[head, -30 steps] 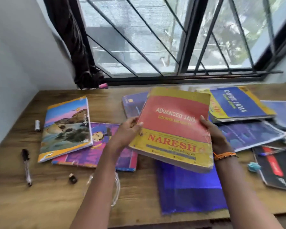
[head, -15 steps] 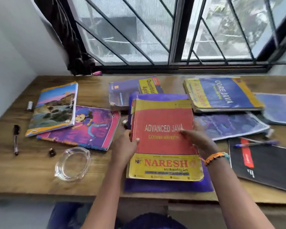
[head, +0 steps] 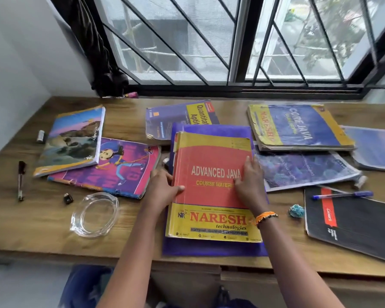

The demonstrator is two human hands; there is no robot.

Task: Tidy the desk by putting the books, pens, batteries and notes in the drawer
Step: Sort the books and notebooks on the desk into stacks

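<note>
Down from mid-air a second ago, the red book now lies flat on the purple folder at the desk's centre, near the front edge. Left hand grips its left edge, thumb curled over the cover, fingers tucked at the spine. Right hand lies on the cover at its right side, fingers fairly straight and close together, pressing flat.

Clock directions from the red book: at 12 o'clock, partly under the folder, a purple-and-yellow book. At 1 o'clock, the blue Core Java book; under its near edge, at 3 o'clock, a blue printed sheet. Far right at 2 o'clock, another bluish sheet. At 4 o'clock, a black notebook with a blue pen across its top corner; a small teal wad sits between the notebook and the folder.

At 9 o'clock, a pink cartoon book, overlapped at its far-left corner by a landscape-cover notebook. At 8 o'clock, a glass ashtray; just left of it a small dark cap. Further left, a black marker, and at 10 o'clock near the wall a battery. A small white-tipped thing peeks out between the cartoon book and the folder; what it is I cannot tell.
</note>
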